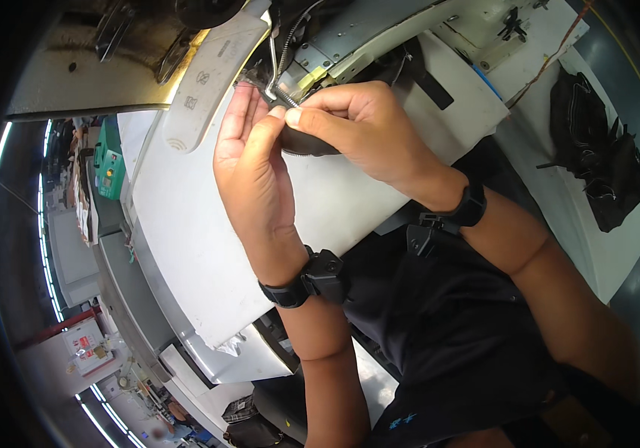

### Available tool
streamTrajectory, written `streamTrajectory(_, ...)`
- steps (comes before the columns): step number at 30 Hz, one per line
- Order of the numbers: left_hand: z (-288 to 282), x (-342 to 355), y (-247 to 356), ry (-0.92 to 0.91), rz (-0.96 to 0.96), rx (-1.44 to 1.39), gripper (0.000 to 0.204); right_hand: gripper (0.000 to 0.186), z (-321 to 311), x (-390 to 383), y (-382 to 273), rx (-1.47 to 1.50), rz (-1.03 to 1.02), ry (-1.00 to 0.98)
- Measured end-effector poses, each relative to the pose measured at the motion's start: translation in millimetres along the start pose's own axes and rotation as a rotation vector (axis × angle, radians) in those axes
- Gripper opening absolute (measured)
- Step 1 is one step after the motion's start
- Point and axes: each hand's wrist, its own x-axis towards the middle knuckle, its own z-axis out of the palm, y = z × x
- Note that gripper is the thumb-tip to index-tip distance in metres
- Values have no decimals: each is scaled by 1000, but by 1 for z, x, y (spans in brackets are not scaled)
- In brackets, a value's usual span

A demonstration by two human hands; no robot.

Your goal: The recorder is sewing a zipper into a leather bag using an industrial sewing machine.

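A dark fabric piece with a zipper edge [308, 144] is pinched between my two hands under the sewing machine's head. My left hand [254, 168] comes in palm up, its thumb and fingers closed on the piece's near-left edge. Against it, my right hand [370, 131] pinches the same piece between thumb and bent fingers. Both thumb tips nearly meet. Just beyond the fingertips are the machine's metal presser parts [271, 91], close to the fabric. The fingers and the metal hide much of the piece.
The sewing machine's pale arm cover [211, 89] overhangs at the upper left. A white work surface [185, 239] lies under my forearms. Black zippered fabric pieces [596, 153] are heaped at the right. Further off at the left stands a green box [109, 160].
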Motion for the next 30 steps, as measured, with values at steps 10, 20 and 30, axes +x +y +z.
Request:
streamTrajectory(10,1,2,1,-59,-8,-11,73,30,-1,1,-4,-30,-14,28)
streamTrajectory(20,-12,5,-7,-123,12,8,74,46,-7,1,-14,-96,1,-28)
streamTrajectory(30,-13,10,-8,-206,58,26,73,67,-3,20,-19,-500,-69,28)
